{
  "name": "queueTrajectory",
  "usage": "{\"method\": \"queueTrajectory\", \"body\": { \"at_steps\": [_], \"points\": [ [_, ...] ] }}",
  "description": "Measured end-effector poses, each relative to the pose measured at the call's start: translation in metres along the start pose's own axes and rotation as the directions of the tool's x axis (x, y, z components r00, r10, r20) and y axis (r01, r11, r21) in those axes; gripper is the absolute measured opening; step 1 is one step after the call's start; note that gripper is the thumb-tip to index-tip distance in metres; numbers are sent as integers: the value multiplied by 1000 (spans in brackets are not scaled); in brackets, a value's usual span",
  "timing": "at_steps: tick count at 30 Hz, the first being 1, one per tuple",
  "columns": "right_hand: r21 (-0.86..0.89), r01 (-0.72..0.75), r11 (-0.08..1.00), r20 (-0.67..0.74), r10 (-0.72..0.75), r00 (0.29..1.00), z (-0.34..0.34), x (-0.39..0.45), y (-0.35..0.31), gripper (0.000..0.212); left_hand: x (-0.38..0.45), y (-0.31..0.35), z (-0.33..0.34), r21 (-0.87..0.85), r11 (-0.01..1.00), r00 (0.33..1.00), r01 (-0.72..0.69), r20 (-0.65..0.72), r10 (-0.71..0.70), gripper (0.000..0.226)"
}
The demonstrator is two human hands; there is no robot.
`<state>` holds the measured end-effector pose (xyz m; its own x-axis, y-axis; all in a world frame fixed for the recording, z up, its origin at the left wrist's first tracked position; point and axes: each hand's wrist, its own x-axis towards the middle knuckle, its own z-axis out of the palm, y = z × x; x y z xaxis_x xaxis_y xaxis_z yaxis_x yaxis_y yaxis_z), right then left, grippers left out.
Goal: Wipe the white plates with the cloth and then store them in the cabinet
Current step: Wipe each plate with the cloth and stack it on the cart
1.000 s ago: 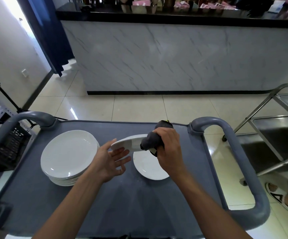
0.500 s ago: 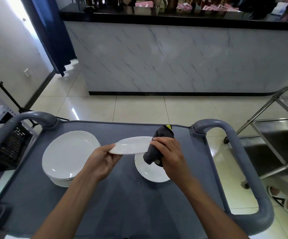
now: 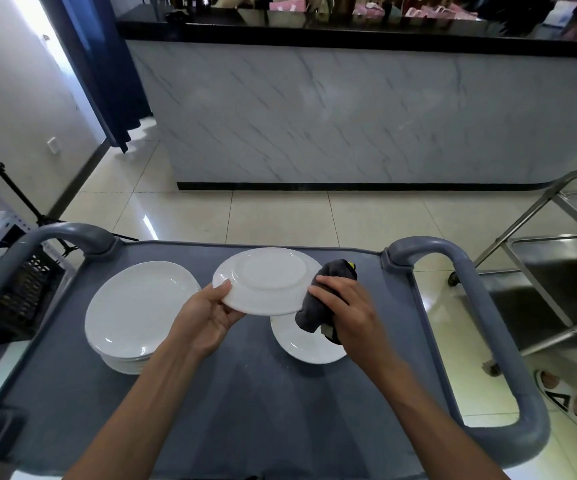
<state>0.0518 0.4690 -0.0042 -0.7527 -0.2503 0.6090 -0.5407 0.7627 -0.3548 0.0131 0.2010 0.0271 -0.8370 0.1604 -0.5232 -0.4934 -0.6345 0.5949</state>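
— What's in the middle of the frame right now?

— A round white ceramic plate (image 3: 263, 280), tipped so its underside and foot ring face the camera, held up above the grey plastic cart top (image 3: 245, 403).

— Who's got it?

— The left hand (image 3: 207, 315) pinches the plate's lower-left rim, thumb on the near face, the other fingers curled behind. The right hand (image 3: 346, 311) is clamped round a bunched dark grey cloth (image 3: 318, 306), pressing it against the plate's right edge. A bit of yellow shows at the cloth's top end.

— Anything under them?

— Yes, a second white plate (image 3: 301, 344) lies flat on the cart just below the cloth, partly covered by the right hand. Over in the left-centre there's a stack of white plates (image 3: 138, 313), well apart from the held one.

— And the cart itself?

— Rounded grey handles rise at both sides; the right handle (image 3: 481, 306) loops down toward the lower right corner.

— Further out?

— A metal trolley (image 3: 557, 265) at the right edge, with a sandalled foot (image 3: 567, 401) beneath it in the lower right. Across the top runs a marble-patterned counter front (image 3: 349, 112) under a black countertop, a dark blue curtain (image 3: 107, 71) hangs upper left, and pale glossy floor tiles (image 3: 280, 216) fill the gap between.
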Motion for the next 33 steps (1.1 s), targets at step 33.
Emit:
{"method": "queueTrajectory", "body": {
  "at_steps": [33],
  "points": [
    [133,-240,962,32,237,971,35,30,-70,47,-16,-28,20,383,888,966,-254,58,251,23]
  ]
}}
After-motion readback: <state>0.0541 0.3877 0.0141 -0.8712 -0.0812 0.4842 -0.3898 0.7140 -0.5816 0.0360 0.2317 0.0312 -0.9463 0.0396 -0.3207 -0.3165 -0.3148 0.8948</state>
